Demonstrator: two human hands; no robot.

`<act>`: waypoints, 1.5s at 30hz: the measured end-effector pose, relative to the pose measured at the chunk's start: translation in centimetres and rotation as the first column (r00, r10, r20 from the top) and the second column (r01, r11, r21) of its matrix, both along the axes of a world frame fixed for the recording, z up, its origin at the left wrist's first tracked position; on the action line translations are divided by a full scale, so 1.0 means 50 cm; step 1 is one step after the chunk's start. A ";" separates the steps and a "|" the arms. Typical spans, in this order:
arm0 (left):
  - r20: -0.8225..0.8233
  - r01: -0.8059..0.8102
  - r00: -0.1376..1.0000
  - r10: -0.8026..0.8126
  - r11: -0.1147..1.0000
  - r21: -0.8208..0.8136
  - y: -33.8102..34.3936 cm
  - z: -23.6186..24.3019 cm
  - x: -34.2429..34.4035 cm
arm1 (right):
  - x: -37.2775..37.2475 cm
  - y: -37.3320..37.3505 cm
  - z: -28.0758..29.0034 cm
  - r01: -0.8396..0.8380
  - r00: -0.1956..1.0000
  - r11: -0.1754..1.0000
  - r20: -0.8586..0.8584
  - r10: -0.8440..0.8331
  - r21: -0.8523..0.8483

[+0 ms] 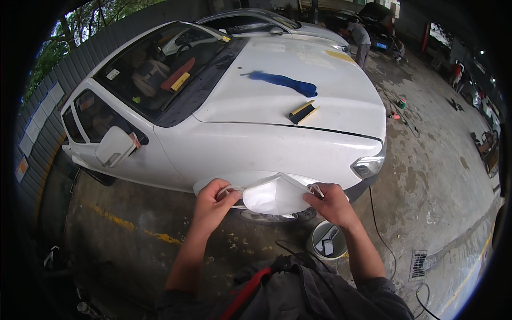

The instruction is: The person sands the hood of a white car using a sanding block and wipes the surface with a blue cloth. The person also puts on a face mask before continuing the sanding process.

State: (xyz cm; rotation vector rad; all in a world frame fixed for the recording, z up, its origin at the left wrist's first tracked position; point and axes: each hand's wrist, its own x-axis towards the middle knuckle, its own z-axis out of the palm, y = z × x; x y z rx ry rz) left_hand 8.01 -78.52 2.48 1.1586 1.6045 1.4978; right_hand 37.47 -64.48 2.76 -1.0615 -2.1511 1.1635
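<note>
1. Far left of the left grip: one wing mirror (113,149), white-shelled, on the side of one white car (242,144). Beyond the white car, well apart from both grips, stands one silver car (314,36).
2. Left grip (217,198): thumb and fingers pinched together on one ear loop (229,188) of the mask, at its left edge.
3. Between the two grips: one mask (274,194), white and cup-shaped, with a seam down its face and two loops in all. It is probably very light, soft and pliable, little inclined to slip; the thin loops may be its weakest part. The loops and side edges appear the best places to take hold, since pressure on the middle panel would likely crease it.
4. Beyond the grips, on the bonnet: one blue cloth-like strip (282,81) and, nearer, one dark block (304,113) with yellow edges.
5. Right grip (326,200): thumb and fingers clamped on the mask's right edge and second loop.
6. Just below the right grip: one bucket (319,231), pale, with dark-and-light contents that cannot be made out.
7. Right of the right grip: one headlamp (368,164), beyond it; one drain grate (418,265), lower, in the floor.
</note>
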 end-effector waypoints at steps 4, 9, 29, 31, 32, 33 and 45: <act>-0.323 0.091 0.938 -0.123 0.990 -0.111 -0.006 0.019 0.018 | -0.001 -0.008 -0.002 0.060 0.993 0.997 -0.106 -0.055 0.042; -0.518 0.103 0.853 -0.070 0.994 0.035 -0.001 0.010 0.058 | -0.004 -0.017 0.003 0.118 0.983 0.984 -0.154 -0.097 0.132; -0.647 0.024 0.740 0.185 0.954 0.300 0.022 -0.076 0.077 | 0.001 -0.038 -0.079 0.094 0.992 0.869 -0.118 -0.042 0.486; -0.755 0.198 0.653 0.063 0.948 0.250 0.009 -0.058 0.123 | -0.006 -0.043 -0.066 0.052 0.996 0.891 -0.083 -0.017 0.451; -0.720 0.144 0.690 0.069 0.962 0.230 0.013 -0.058 0.097 | -0.015 -0.057 -0.051 -0.050 0.996 0.876 -0.036 0.076 0.479; -0.688 0.108 0.722 0.074 0.970 0.218 0.032 -0.049 0.051 | 0.007 -0.016 -0.092 0.180 0.982 0.864 -0.129 -0.135 0.470; 0.076 0.250 0.968 -0.238 0.928 -0.276 0.014 0.001 0.029 | 0.048 0.041 -0.036 -0.107 0.988 0.883 -0.145 0.045 -0.457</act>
